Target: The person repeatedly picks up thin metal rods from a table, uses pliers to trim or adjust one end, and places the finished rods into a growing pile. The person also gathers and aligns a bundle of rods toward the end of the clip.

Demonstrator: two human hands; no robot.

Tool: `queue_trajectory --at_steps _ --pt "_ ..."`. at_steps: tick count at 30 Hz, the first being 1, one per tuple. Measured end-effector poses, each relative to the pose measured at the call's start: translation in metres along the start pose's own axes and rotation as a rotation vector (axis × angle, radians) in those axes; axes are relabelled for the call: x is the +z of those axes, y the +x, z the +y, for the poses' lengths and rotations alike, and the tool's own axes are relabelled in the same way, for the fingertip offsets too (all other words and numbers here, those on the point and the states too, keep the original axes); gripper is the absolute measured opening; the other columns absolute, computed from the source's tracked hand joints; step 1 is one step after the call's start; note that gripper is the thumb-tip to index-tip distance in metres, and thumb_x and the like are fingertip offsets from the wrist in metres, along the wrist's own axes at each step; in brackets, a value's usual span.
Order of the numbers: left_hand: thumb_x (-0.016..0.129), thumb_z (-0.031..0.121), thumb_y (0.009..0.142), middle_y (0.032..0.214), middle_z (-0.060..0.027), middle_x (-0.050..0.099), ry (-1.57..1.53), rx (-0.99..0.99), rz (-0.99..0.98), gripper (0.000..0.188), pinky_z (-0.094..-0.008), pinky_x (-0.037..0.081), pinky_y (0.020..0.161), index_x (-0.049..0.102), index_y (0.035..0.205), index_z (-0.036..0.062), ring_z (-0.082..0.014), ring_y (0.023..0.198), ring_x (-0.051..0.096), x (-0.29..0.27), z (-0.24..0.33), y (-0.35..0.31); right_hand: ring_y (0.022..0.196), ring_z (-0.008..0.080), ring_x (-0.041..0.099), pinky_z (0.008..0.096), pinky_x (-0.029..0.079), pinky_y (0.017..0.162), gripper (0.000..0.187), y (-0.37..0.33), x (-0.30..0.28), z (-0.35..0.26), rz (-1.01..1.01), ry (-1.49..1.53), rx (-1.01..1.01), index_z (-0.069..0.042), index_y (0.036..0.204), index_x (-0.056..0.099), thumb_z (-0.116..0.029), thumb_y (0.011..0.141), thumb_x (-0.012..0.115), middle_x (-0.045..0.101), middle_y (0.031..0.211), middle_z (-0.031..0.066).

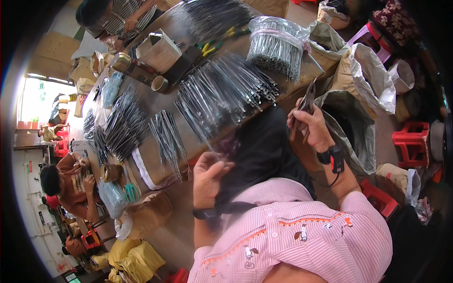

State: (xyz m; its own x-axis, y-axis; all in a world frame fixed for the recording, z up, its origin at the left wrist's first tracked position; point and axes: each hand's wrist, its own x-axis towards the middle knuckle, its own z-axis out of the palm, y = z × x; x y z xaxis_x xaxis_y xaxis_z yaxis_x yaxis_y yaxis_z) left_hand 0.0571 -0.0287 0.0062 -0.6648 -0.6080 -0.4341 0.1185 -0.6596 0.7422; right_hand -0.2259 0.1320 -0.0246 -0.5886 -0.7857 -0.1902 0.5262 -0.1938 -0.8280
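Note:
My right hand (309, 125) is closed around a pair of pliers (308, 96), jaws upward, held off the table's edge. My left hand (210, 175) is closed in a pinch in front of the table; a pale blurred streak rises from its fingertips, and what it grips cannot be made out. Just beyond that hand, a broad row of thin dark metal strips (222, 92) lies along the table edge, their ends pointing toward me. A smaller bunch of similar strips (167, 139) lies to its left.
A plastic-wrapped wire bundle (276, 47) stands at the table's (292, 89) right end, with an open sack (351, 127) below. Farther back are a flask (132, 66), a cup (159, 84), a box (158, 51) and yellow-handled tools (210, 48). Two people work across and left.

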Motion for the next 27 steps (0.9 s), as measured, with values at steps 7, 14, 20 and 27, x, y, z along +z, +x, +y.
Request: queue_trajectory --at_steps 7,14,20,27 --pt "0.064 -0.001 0.083 0.09 -0.0072 0.061 0.101 -0.077 -0.222 0.018 -0.0307 0.057 0.075 0.054 0.098 0.001 -0.0219 0.082 0.067 0.043 -0.022 0.011 0.071 0.0187 0.067 0.0301 0.055 0.065 0.017 -0.035 0.059 0.009 -0.114 -0.064 -0.022 -0.005 0.099 0.052 -0.008 0.088 0.065 0.066 0.082 0.0097" --pt "0.066 -0.002 0.083 0.086 -0.0071 0.063 0.158 0.085 -0.271 0.016 -0.0273 0.055 0.071 0.055 0.094 0.0 -0.0169 0.078 0.067 0.048 -0.024 0.021 0.069 0.0122 0.065 0.0234 0.051 0.056 0.012 -0.036 0.078 0.025 -0.112 -0.196 -0.072 -0.003 0.097 0.058 -0.003 0.088 0.066 0.065 0.08 0.0037" --pt "0.069 -0.003 0.077 0.081 -0.0042 0.067 0.192 0.138 -0.202 0.013 -0.023 0.05 0.07 0.065 0.089 0.0007 -0.0101 0.075 0.063 0.046 -0.023 0.021 0.061 0.0077 0.058 0.0212 0.047 0.051 0.015 -0.04 0.089 0.04 -0.15 -0.279 -0.02 -0.002 0.097 0.059 -0.003 0.086 0.068 0.063 0.08 0.0021" --pt "0.072 -0.003 0.079 0.084 -0.0068 0.067 0.337 0.114 -0.184 0.02 -0.0234 0.054 0.069 0.061 0.095 -0.0028 -0.0117 0.075 0.065 0.034 -0.023 0.028 0.067 0.01 0.061 0.0228 0.049 0.056 0.03 -0.026 0.092 0.022 0.022 -0.273 -0.175 0.0 0.113 0.056 -0.003 0.086 0.067 0.066 0.086 0.007"
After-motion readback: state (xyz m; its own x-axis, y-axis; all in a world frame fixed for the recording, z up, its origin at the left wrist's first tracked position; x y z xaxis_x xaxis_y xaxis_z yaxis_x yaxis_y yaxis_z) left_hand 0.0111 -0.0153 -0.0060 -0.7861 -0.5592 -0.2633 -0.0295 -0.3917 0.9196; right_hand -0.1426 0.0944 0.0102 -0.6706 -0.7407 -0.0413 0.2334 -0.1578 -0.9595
